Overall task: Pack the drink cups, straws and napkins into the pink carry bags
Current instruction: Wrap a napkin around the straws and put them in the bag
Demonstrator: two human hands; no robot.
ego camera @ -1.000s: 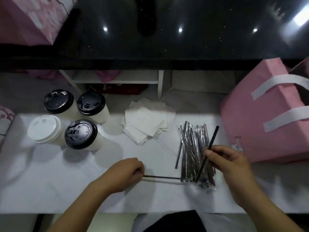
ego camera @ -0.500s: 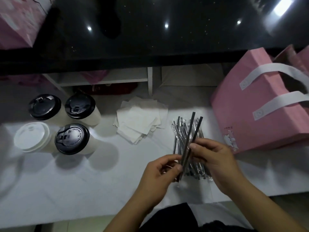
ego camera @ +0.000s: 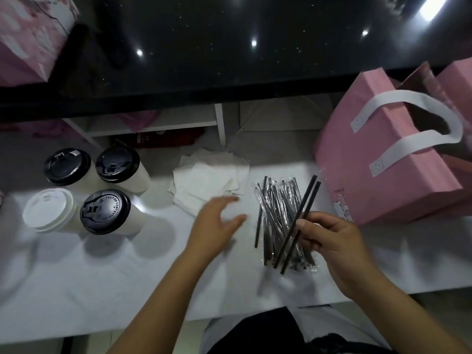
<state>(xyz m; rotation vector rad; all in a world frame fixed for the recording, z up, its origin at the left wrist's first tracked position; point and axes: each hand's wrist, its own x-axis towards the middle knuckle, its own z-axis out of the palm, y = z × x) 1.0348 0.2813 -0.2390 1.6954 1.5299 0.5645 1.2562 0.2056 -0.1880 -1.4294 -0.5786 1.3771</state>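
straws (ego camera: 306,198) pinched in right hand (ego camera: 332,247), left hand (ego camera: 217,226) hovering, fingers spread

The widest open stretch of the white table (ego camera: 76,290) that we see runs along its near edge and in front of the four cups (ego camera: 105,212), which stand bunched at the far left. Our left hand (ego camera: 217,226) hovers spread open over the gap between the napkins (ego camera: 204,180) and the pile of straws (ego camera: 275,208), and our right hand (ego camera: 332,241) pinches two straws (ego camera: 305,205) that slant across that pile. On the right the pink bag (ego camera: 378,175) stands near the pile with its white handles (ego camera: 419,141) arched over its mouth, and the dark counter (ego camera: 229,60) closes off the far side
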